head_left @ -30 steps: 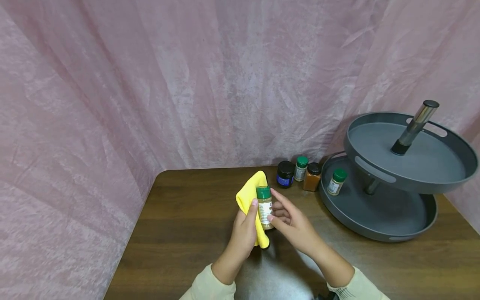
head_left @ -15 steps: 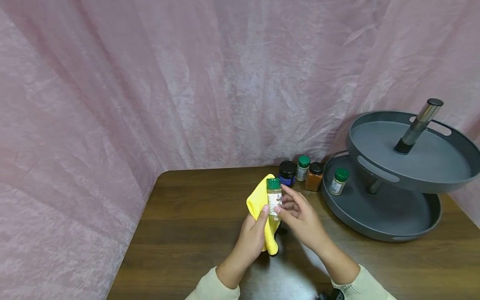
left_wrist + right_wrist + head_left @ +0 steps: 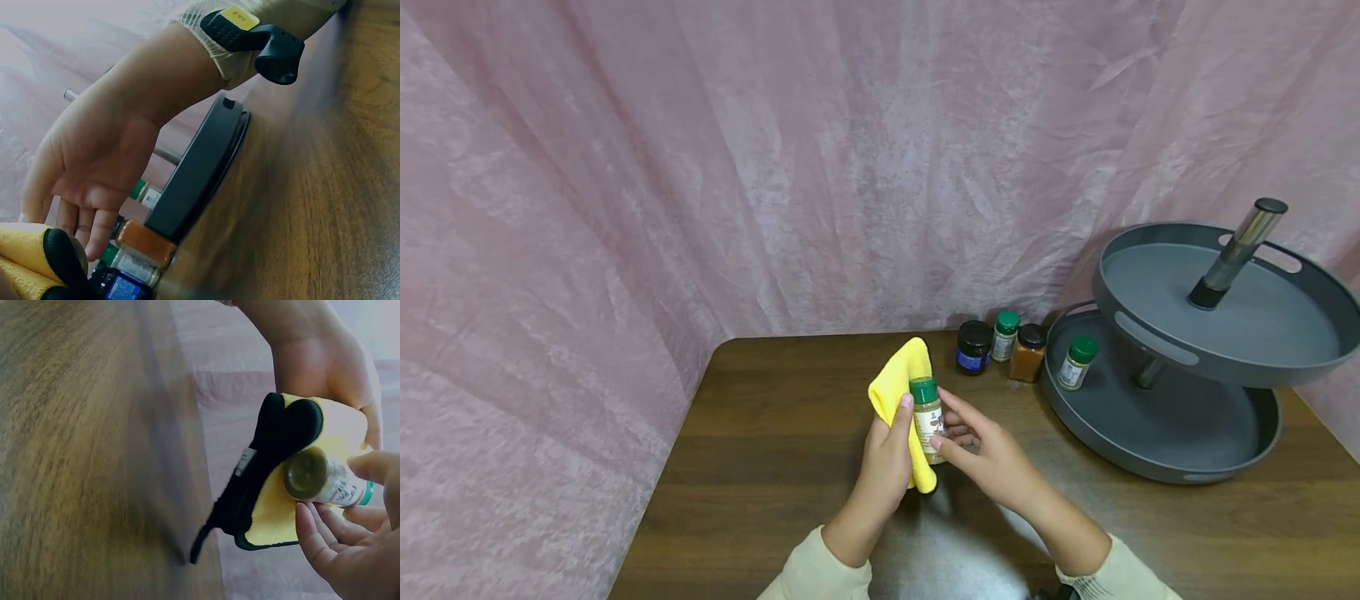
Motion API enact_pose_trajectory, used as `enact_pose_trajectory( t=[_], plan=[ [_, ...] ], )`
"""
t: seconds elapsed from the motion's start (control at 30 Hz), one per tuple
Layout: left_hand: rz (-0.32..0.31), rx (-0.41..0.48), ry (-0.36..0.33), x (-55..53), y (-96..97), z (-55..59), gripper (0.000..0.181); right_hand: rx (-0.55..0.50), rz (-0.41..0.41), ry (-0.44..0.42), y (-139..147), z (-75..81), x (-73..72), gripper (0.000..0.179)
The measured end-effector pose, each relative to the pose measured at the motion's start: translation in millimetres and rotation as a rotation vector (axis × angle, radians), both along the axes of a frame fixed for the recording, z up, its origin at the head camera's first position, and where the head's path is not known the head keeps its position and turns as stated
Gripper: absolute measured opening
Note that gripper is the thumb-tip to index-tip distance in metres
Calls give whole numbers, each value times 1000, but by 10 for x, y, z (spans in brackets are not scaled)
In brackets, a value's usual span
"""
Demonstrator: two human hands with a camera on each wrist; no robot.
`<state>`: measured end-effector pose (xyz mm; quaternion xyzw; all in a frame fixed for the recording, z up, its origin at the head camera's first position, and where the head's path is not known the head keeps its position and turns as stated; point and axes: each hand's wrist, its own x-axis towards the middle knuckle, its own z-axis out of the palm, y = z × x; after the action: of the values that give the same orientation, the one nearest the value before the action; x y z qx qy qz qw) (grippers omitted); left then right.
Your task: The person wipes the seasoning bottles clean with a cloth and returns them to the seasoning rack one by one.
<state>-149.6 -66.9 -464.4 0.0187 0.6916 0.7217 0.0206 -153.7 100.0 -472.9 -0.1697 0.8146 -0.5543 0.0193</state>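
A small spice jar [image 3: 928,423] with a green lid and white label is held above the table, tilted slightly. My left hand [image 3: 882,469] holds a folded yellow cloth [image 3: 898,380] against the jar's left side, its thumb lying over the cloth beside the jar. On the other side, my right hand [image 3: 992,458] grips the jar between thumb and fingers. In the right wrist view, the bottom of the jar [image 3: 306,475] rests against the yellow cloth, whose black edging [image 3: 240,494] carries a small white tag. The left palm is hidden behind the cloth in the head view.
At the table's back edge stand a black-lidded jar with a blue label [image 3: 973,347], a green-lidded jar [image 3: 1004,336] and an orange-brown jar [image 3: 1027,354]. A grey two-tier round tray [image 3: 1157,471] is at the right, with another green-lidded jar [image 3: 1077,363] on its lower tier.
Both hands, with the jar and cloth, moved right and up, then back left and down. The jar has turned a little, so a different part of its label faces up.
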Motion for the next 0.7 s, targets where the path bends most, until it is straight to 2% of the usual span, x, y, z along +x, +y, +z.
enact_pose_trajectory(
  t=[0.1,0.27,0.5,0.7],
  plan=[
    [6,-4,4,-7,-10,7,51,-11,23,8,6,4,12,61],
    [-25,3,10,11,-3,8,51,-26,23,5,17,-3,7,61],
    [-47,-44,17,46,34,4,47,-81,-47,-7,28,12,-16,60],
    [-117,-33,28,70,100,-19,44,-140,-112,25,64,55,-52,60]
  ],
)
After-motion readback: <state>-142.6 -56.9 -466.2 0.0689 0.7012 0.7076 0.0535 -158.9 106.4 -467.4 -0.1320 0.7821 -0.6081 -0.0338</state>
